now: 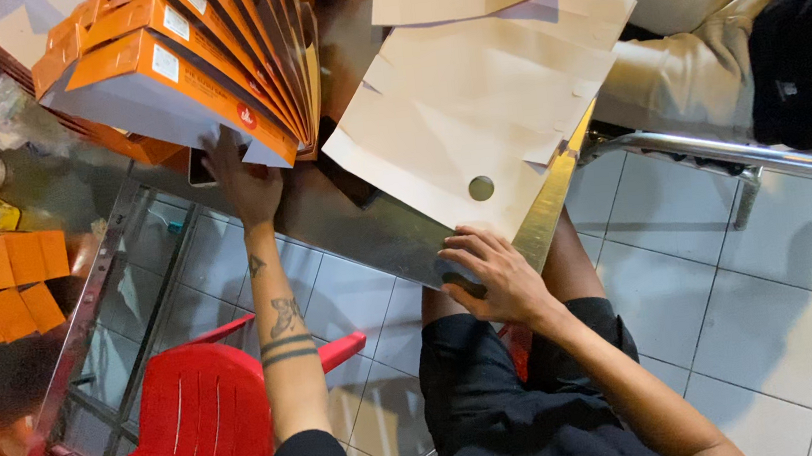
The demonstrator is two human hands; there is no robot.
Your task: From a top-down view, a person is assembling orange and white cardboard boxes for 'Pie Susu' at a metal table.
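Left hand [242, 183] at 10 o'clock, fingers spread under fanned orange-and-white boxes [197, 59]; right hand [493, 274] at 6 o'clock, flat and holding nothing, on metal table [365, 224] edge beside cream flat sheets [475, 120].

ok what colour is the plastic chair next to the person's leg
Red: the plastic chair with its slatted back shows best in the head view, lower left, below the left forearm.

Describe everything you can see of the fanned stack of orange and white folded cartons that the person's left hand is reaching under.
The stack of cartons is flat-folded cardboard, orange on the printed faces with white undersides and small white labels. The pieces stand on edge, fanned like book pages, leaning left. They sit at the upper left of the metal table. The left hand presses up against the white underside of the nearest carton; the right hand rests apart, at the table edge.
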